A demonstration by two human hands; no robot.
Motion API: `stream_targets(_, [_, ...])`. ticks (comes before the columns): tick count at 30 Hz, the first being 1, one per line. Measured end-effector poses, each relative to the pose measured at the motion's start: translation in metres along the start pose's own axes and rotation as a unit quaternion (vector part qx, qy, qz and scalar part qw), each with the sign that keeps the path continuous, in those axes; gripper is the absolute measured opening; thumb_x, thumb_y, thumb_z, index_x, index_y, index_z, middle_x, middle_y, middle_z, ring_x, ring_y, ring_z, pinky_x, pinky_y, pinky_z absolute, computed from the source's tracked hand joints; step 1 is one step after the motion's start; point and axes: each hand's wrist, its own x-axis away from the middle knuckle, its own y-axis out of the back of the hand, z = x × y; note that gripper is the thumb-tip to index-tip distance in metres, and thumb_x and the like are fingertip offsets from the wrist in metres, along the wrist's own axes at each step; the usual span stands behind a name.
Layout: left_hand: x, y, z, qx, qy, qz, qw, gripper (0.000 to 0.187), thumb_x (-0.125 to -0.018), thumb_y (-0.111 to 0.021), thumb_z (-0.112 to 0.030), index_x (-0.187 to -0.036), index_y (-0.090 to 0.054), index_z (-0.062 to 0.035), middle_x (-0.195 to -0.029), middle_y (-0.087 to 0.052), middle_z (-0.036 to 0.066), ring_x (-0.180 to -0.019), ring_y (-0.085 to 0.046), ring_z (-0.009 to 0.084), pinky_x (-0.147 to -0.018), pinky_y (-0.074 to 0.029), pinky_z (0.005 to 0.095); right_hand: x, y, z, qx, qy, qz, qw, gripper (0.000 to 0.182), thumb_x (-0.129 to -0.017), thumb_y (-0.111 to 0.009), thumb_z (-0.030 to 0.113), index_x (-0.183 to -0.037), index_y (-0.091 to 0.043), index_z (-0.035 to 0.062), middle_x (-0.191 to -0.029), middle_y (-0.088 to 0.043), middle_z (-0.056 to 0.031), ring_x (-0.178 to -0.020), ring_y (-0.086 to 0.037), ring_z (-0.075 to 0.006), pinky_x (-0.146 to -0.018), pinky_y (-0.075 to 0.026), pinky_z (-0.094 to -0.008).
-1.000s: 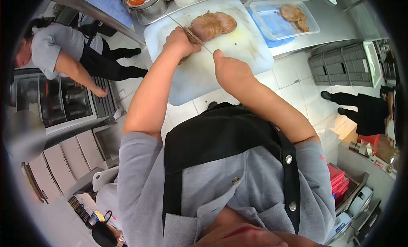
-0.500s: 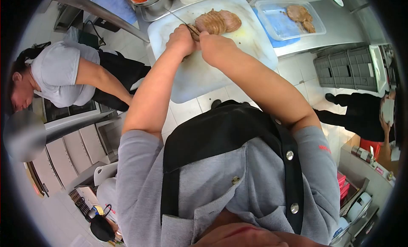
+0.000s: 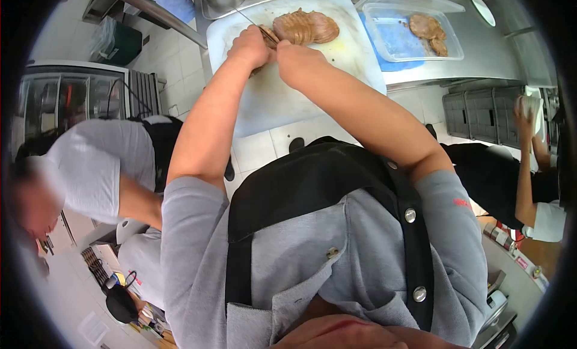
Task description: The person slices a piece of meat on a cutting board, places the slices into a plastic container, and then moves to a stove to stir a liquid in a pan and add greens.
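A white cutting board lies under both hands on the steel counter. On its far half sits a row of sliced brown cooked meat. My right hand is closed around the handle of a knife, whose thin blade slants up and left past my left hand. My left hand is closed on a piece of the meat beside the blade, to the left of the slices. Fingers cover much of that piece and the knife handle.
Right of the board, a clear plastic container holds more meat over a blue cloth. Metal pans stand at the back left. One co-worker bends at my left; another person is at my right, near grey crates.
My hands stay at the knife and meat, with only a slight shift. The co-worker on the left has moved closer and lower in view. The person on the right has come nearer.
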Motion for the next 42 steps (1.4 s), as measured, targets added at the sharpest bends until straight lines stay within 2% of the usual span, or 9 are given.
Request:
stream_targets(6, [-0.004,-0.003,0.009,0.031,-0.033,-0.001,0.999,0.083,-0.055,-0.082,-0.04,-0.117,-0.05,0.0043,-0.116,-0.061,0.019,-0.107,-0.06,0.0303,-0.09,-0.05,0.0349,0.028,-0.001,-0.022,0.026,0.026,0.017,0.999,0.03,-0.087,-0.051,0.008,-0.115,-0.051,-0.0033,-0.102,-0.067,-0.0203,-0.094,-0.067,-0.0341,-0.078,-0.054,-0.0411])
stream_targets(9, [-0.006,-0.004,0.011,0.033,-0.041,-0.004,0.999,0.084,-0.055,-0.082,-0.039,-0.118,-0.05,0.0053,-0.115,-0.061,0.02,-0.106,-0.061,0.0302,-0.089,-0.05,0.0352,0.024,-0.004,-0.027,0.012,0.043,0.009,0.999,0.025,-0.086,-0.044,0.005,-0.11,-0.051,-0.0012,-0.102,-0.066,-0.0221,-0.093,-0.066,-0.0356,-0.079,-0.052,-0.0447])
stream_targets(16, [-0.007,-0.005,0.009,0.018,-0.022,-0.026,0.999,0.086,-0.053,-0.081,-0.038,-0.12,-0.049,0.0071,-0.112,-0.063,0.02,-0.103,-0.063,0.0309,-0.088,-0.051,0.0367,-0.011,0.006,-0.009,0.053,0.046,0.045,0.997,0.027,-0.086,-0.045,0.004,-0.111,-0.052,-0.0037,-0.101,-0.066,-0.0214,-0.093,-0.066,-0.0344,-0.077,-0.053,-0.0434])
stream_targets(19, [-0.008,-0.001,0.009,0.036,-0.028,0.009,0.999,0.081,-0.057,-0.079,-0.034,-0.118,-0.048,0.0081,-0.116,-0.06,0.024,-0.108,-0.059,0.0314,-0.093,-0.046,0.0355,0.006,0.002,-0.023,0.094,0.038,0.065,0.993,0.032,-0.085,-0.054,0.008,-0.115,-0.054,-0.0019,-0.1,-0.068,-0.0178,-0.092,-0.067,-0.0328,-0.075,-0.054,-0.0415])
stream_targets(22, [-0.005,0.001,0.006,0.035,-0.02,0.014,0.999,0.081,-0.056,-0.078,-0.033,-0.119,-0.049,0.0085,-0.115,-0.061,0.024,-0.106,-0.06,0.031,-0.092,-0.047,0.0353,0.015,0.001,-0.031,0.076,0.049,0.062,0.994,0.029,-0.086,-0.044,0.004,-0.113,-0.05,-0.0042,-0.102,-0.065,-0.0227,-0.094,-0.065,-0.0343,-0.078,-0.052,-0.0434])
stream_targets(28, [-0.009,-0.003,0.007,0.028,-0.026,-0.013,0.999,0.084,-0.053,-0.079,-0.036,-0.115,-0.05,0.0115,-0.108,-0.063,0.025,-0.101,-0.063,0.0318,-0.089,-0.049,0.0351,-0.03,-0.023,-0.032,0.042,0.07,-0.005,0.997,0.027,-0.087,-0.042,0.005,-0.112,-0.049,-0.0033,-0.102,-0.065,-0.0238,-0.094,-0.065,-0.0361,-0.081,-0.051,-0.0439])
stream_targets(34, [-0.012,-0.002,0.007,0.02,-0.004,0.012,1.0,0.089,-0.054,-0.08,-0.04,-0.12,-0.048,0.0097,-0.113,-0.062,0.022,-0.104,-0.062,0.0315,-0.089,-0.051,0.0342,0.005,-0.03,-0.056,0.04,0.037,0.014,0.998,0.025,-0.086,-0.045,0.004,-0.11,-0.051,-0.0012,-0.104,-0.065,-0.0212,-0.099,-0.064,-0.0345,-0.082,-0.051,-0.0434])
stream_targets(40, [-0.01,0.0,0.006,0.009,-0.01,0.021,1.0,0.098,-0.052,-0.082,-0.044,-0.125,-0.044,0.0071,-0.122,-0.057,0.022,-0.113,-0.057,0.0321,-0.095,-0.047,0.0349,0.001,-0.029,-0.066,0.03,0.058,-0.011,0.998,0.023,-0.088,-0.045,0.008,-0.108,-0.048,-0.0004,-0.097,-0.066,-0.0234,-0.093,-0.065,-0.0356,-0.079,-0.05,-0.0462])
stream_targets(42, [-0.007,-0.005,0.011,0.01,-0.014,-0.002,1.0,0.112,-0.051,-0.084,-0.045,-0.138,-0.032,0.0017,-0.132,-0.048,0.022,-0.121,-0.049,0.0349,-0.1,-0.043,0.0379,0.008,-0.035,-0.073,-0.029,0.066,-0.044,0.996,0.02,-0.089,-0.046,0.012,-0.105,-0.047,0.0,-0.093,-0.065,-0.0243,-0.09,-0.065,-0.0366,-0.078,-0.05,-0.0474])
